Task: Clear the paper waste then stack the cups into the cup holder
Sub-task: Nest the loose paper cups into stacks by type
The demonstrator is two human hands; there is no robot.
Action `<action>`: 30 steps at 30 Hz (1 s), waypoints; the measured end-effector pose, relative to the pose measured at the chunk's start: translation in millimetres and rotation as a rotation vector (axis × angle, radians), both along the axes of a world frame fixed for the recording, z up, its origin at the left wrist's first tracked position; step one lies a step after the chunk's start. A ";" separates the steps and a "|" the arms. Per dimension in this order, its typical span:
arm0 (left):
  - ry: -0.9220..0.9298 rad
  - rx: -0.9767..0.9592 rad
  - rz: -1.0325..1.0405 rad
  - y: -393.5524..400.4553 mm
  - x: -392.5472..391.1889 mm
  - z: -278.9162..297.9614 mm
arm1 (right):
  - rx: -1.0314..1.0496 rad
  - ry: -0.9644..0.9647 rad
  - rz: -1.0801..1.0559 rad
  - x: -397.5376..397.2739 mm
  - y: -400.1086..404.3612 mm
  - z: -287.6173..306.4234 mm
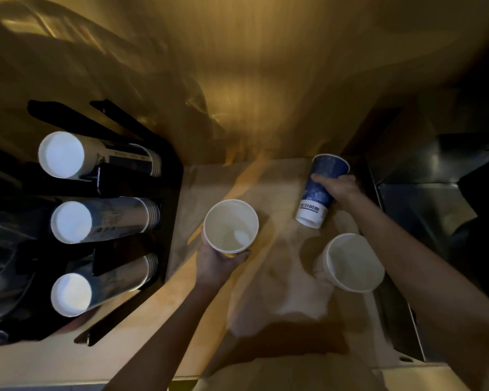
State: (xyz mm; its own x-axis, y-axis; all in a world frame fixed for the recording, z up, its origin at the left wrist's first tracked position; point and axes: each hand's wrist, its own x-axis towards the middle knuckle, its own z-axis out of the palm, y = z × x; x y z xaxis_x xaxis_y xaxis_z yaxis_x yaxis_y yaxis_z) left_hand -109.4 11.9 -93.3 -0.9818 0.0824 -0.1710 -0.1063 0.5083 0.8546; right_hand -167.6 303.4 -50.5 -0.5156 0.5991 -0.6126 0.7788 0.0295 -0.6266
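My left hand (218, 262) holds a white paper cup (230, 225) from below, its mouth turned up toward me. My right hand (339, 189) grips a blue paper cup (321, 190) that is tilted, its white base nearer to me and its rim toward the wall. A third white cup (353, 262) stands loose on the counter at the right. On the left, a black cup holder (102, 179) carries three stacks of cups lying on their sides, their white bottoms (61, 155) facing me.
Brown paper (280, 193) covers the wooden counter under the cups. A dark metal sink or tray (424, 210) lies to the right of the counter. A yellowish wall rises behind. Dim clutter sits at the far left edge.
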 end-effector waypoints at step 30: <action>0.055 0.037 -0.034 5.0 3.7 6.1 | 0.100 0.644 0.853 61.4 -130.8 60.3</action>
